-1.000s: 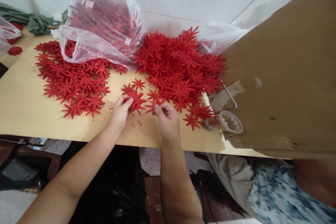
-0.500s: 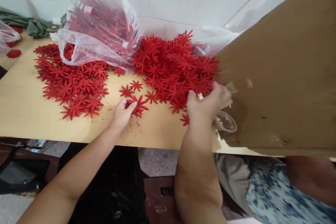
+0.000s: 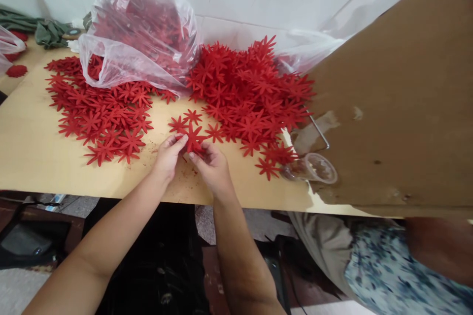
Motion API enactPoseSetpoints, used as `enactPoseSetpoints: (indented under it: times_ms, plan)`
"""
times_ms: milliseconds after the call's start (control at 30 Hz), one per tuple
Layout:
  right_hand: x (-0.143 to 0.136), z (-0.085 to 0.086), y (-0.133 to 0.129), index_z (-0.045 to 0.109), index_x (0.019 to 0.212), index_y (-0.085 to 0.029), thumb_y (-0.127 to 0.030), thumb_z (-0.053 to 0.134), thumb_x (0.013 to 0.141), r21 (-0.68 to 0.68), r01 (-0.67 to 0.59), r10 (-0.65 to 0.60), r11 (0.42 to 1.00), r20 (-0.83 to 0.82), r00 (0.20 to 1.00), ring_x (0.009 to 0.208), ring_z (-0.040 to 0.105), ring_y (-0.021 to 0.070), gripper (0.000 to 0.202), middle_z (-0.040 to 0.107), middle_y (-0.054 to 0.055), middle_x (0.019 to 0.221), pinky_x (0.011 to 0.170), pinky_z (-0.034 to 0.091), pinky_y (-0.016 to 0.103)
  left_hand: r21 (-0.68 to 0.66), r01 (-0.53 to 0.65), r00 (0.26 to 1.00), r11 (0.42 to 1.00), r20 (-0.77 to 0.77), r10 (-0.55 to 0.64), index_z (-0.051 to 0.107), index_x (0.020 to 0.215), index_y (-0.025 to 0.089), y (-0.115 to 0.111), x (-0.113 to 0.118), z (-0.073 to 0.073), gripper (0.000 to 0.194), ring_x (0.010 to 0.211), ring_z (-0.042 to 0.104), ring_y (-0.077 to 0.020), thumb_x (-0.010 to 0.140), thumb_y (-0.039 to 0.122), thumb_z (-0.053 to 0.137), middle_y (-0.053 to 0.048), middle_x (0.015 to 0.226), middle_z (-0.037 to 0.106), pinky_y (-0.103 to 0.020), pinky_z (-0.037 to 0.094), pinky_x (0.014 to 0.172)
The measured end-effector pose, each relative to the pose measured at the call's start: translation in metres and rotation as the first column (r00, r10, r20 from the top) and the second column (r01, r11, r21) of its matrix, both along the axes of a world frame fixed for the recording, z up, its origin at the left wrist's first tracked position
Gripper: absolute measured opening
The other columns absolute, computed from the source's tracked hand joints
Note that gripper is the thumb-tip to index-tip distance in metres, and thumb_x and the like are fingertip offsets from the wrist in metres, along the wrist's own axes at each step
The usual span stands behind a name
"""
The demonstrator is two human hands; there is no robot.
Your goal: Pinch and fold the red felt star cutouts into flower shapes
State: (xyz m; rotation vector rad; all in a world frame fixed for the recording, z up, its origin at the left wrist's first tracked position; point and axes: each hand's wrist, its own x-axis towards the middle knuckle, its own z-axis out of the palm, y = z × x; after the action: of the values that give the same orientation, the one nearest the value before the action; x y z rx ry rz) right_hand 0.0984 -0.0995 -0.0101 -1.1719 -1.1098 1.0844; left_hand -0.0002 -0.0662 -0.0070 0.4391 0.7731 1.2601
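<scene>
Between my two hands, over the front part of the table, is a red flower-shaped cutout point(image 3: 194, 138) with long narrow petals. My left hand point(image 3: 169, 153) pinches its left side. On the other side my right hand point(image 3: 212, 163) has its thumb and fingers closed on the lower right petals; whether more than one layer is there I cannot tell. Just behind lie a few loose red cutouts point(image 3: 215, 132). A large heap of the same cutouts point(image 3: 251, 93) rises to the right, and a flatter pile point(image 3: 99, 108) spreads to the left.
A clear plastic bag point(image 3: 144, 34) of red cutouts stands against the tiled wall. At right, a clear plastic cup point(image 3: 318, 168) lies on its side beside a metal rod point(image 3: 318, 130) and a tall brown board point(image 3: 399, 108). Another person's patterned clothing point(image 3: 402, 261) shows beyond the board.
My right hand has left the right heap near the cup and come left to the cutout in my left hand. The metal rod and cup now show fully.
</scene>
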Motion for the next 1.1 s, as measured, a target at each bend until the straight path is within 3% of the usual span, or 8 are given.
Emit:
enactPoseSetpoints:
  times_ms: [300,533,700,767,867,967,1033,1100]
  plan:
    - [0.004,0.002,-0.001,0.055,0.082,-0.022,-0.048,0.060,0.069,-0.117,-0.103,0.076,0.988,-0.214,0.974,0.052,0.053,0.0088,0.030,0.060,-0.003,0.065,0.053,0.044,0.024,-0.077,0.152,0.984,0.985,0.102,-0.144,0.054,0.071,0.015,-0.002,-0.003,0.004,0.012,0.055,0.052,-0.0079,0.067,0.018,0.065,0.002,0.062,0.059,-0.022,0.040,0.055]
    - [0.006,-0.001,0.001,0.056,0.075,-0.020,-0.031,0.070,0.059,-0.054,0.091,-0.099,0.994,-0.159,0.982,0.057,0.051,0.0074,0.024,0.059,-0.003,0.068,0.056,0.044,0.022,-0.111,0.112,0.979,0.988,0.185,-0.090,0.053,0.070,0.014,0.001,-0.002,0.003,0.009,0.063,0.059,-0.0081,0.068,0.009,0.060,0.001,0.070,0.063,-0.023,0.044,0.067]
    - [0.038,0.000,0.001,0.057,0.075,-0.019,-0.029,0.067,0.062,0.008,0.270,-0.270,0.963,0.025,0.963,0.056,0.050,0.0084,0.020,0.056,-0.003,0.065,0.058,0.044,0.025,-0.150,0.046,0.985,0.988,0.171,-0.020,0.051,0.073,0.017,0.003,-0.005,0.003,0.007,0.064,0.059,-0.0094,0.073,0.013,0.057,0.001,0.073,0.063,-0.025,0.045,0.066]
    - [0.063,0.009,0.006,0.058,0.078,-0.019,-0.029,0.064,0.063,0.113,0.412,-0.425,0.904,0.159,0.891,0.061,0.052,0.0108,0.019,0.057,-0.001,0.069,0.063,0.046,0.030,-0.137,0.063,0.992,0.989,0.121,-0.046,0.050,0.073,0.017,0.002,-0.004,0.003,0.010,0.062,0.058,-0.0090,0.071,0.014,0.059,0.001,0.071,0.062,-0.024,0.044,0.063]
    - [0.102,0.028,0.016,0.061,0.092,-0.018,-0.028,0.064,0.064,0.311,0.569,-0.646,0.762,0.440,0.624,0.092,0.055,0.0210,0.030,0.057,0.009,0.100,0.083,0.043,0.042,-0.091,0.067,0.998,0.994,0.023,-0.065,0.050,0.073,0.017,0.000,-0.001,0.002,0.015,0.059,0.055,-0.0069,0.067,0.015,0.064,0.003,0.068,0.059,-0.022,0.042,0.062]
    - [0.114,0.042,0.019,0.061,0.103,-0.016,-0.031,0.069,0.060,0.381,0.583,-0.674,0.718,0.589,0.446,0.123,0.035,0.0304,0.046,0.040,0.016,0.129,0.101,0.028,0.049,-0.001,0.047,0.993,0.999,-0.108,-0.047,0.052,0.070,0.016,-0.002,0.002,0.001,0.015,0.057,0.050,-0.0047,0.064,0.016,0.066,0.005,0.064,0.055,-0.020,0.040,0.061]
    - [0.100,0.044,0.015,0.060,0.105,-0.017,-0.037,0.064,0.067,0.305,0.489,-0.569,0.817,0.559,0.603,0.120,0.041,0.0278,0.043,0.046,0.016,0.126,0.098,0.032,0.048,0.078,0.046,0.976,0.996,-0.216,-0.029,0.052,0.068,0.016,-0.002,0.004,0.000,0.014,0.056,0.047,-0.0042,0.063,0.016,0.065,0.006,0.061,0.053,-0.019,0.038,0.059]
    - [0.072,0.038,0.009,0.061,0.099,-0.018,-0.042,0.059,0.071,0.129,0.257,-0.288,0.958,0.446,0.848,0.098,0.057,0.0223,0.037,0.061,0.012,0.104,0.088,0.043,0.045,0.147,0.068,0.954,0.987,-0.300,-0.021,0.052,0.066,0.016,-0.003,0.006,0.000,0.012,0.055,0.045,-0.0043,0.064,0.016,0.064,0.006,0.059,0.052,-0.019,0.037,0.057]
